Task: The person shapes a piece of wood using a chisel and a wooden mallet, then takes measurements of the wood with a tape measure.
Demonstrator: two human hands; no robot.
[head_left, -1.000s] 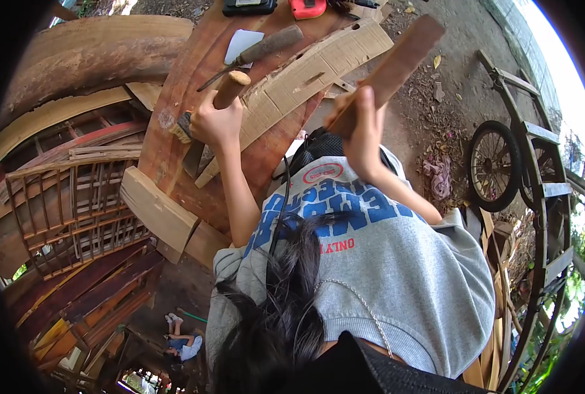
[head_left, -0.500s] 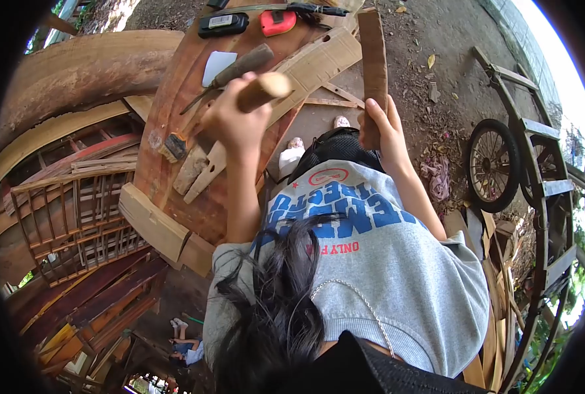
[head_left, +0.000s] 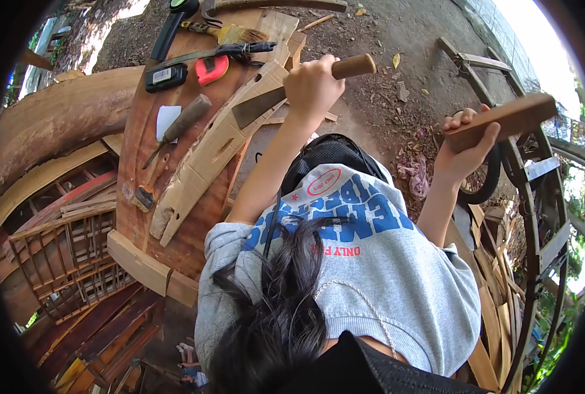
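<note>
My left hand is closed round a chisel, its wooden handle sticking out to the right and its wide flat blade pointing left over a notched wooden board. That board lies along the workbench and has slots cut in it. Out to the right, away from the bench, my right hand grips a thick wooden block, fingers on one side and thumb on the other. A second chisel-like tool with a wooden handle rests on the bench beside a white card.
On the bench lie a red tape measure, a black box-shaped tool, a paintbrush and a smaller brush. A wooden rack stands at left. A metal frame cart and wood offcuts are at right.
My left hand has shifted right with the chisel, whose blade now shows over the board. My right hand has swung outward to the right, the block tilting from upright to nearly level.
</note>
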